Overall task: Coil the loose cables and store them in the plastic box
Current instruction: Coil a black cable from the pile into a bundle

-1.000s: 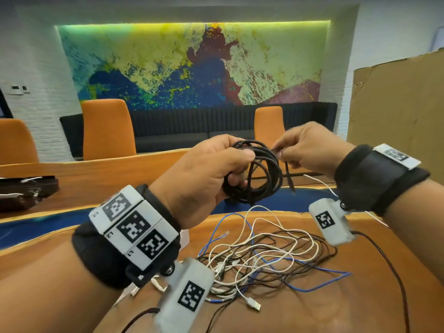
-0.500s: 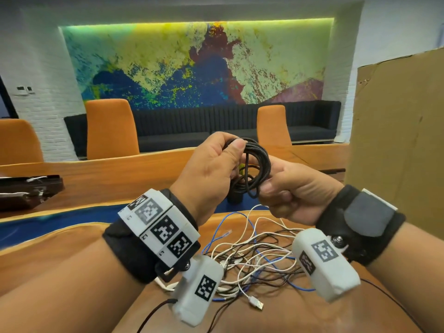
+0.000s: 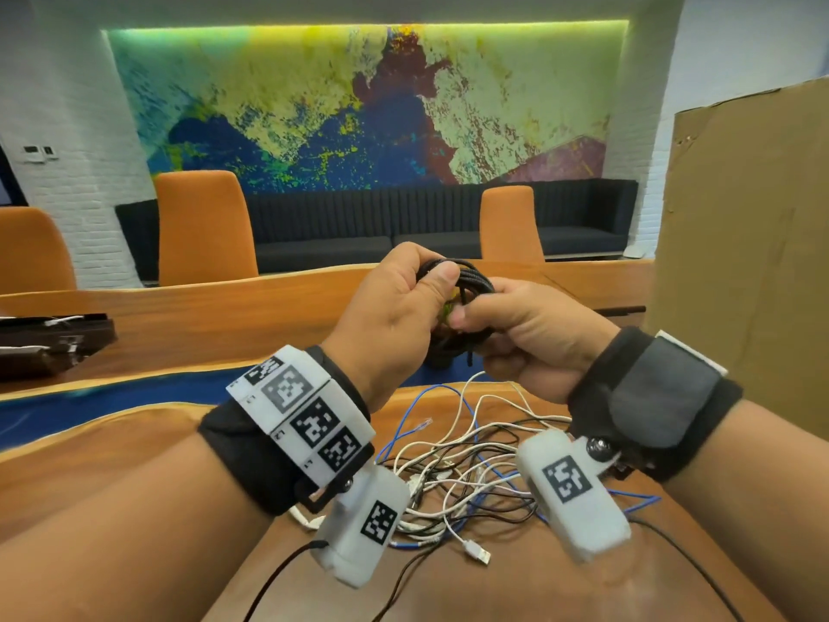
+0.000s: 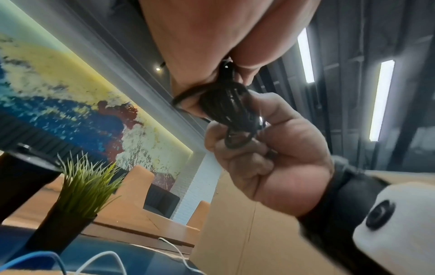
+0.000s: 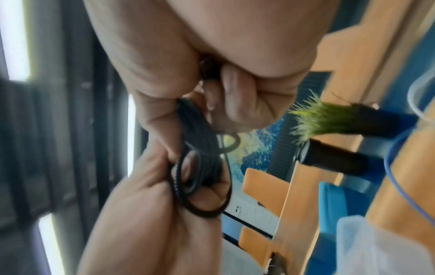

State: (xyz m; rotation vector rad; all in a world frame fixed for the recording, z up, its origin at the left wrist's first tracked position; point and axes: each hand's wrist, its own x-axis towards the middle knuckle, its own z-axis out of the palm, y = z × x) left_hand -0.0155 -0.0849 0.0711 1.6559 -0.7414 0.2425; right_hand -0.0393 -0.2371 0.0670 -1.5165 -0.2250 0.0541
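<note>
Step in hand: the black cable coil [image 3: 466,289] is held up above the desk [image 3: 560,590], between both hands, well clear of the pile below; the winding looks close to finished, with a short end hanging under the bundle.
Left hand [image 3: 394,316]: fingers curled round the top and near side of the coil, thumb pressed on the upper loops.
Right hand [image 3: 520,334]: fingers curled, pinching the lower part of the bundle from the right; in the left wrist view its fingers close round the bottom loops.
Done so far: one cable gathered into loops; I judge it not yet tied off or stored.
Left to do: the tangled pile [image 3: 466,478] of white, black and blue cables lies loose on the desk's near half, between the two wrists; none of it is coiled.
Plastic box: a translucent container [image 5: 381,247] shows at the right wrist view's lower right corner; probably the box, its contents hidden.
Count, coils: one, in hand.
Count, loose cables: several; too knotted to number, though one blue network cable [image 3: 403,435] and one white USB plug [image 3: 477,554] stand out.
Count, chairs: three orange chairs beyond the desk's far edge.
Count, plant: one potted grass plant [image 4: 77,193] on the desk.
</note>
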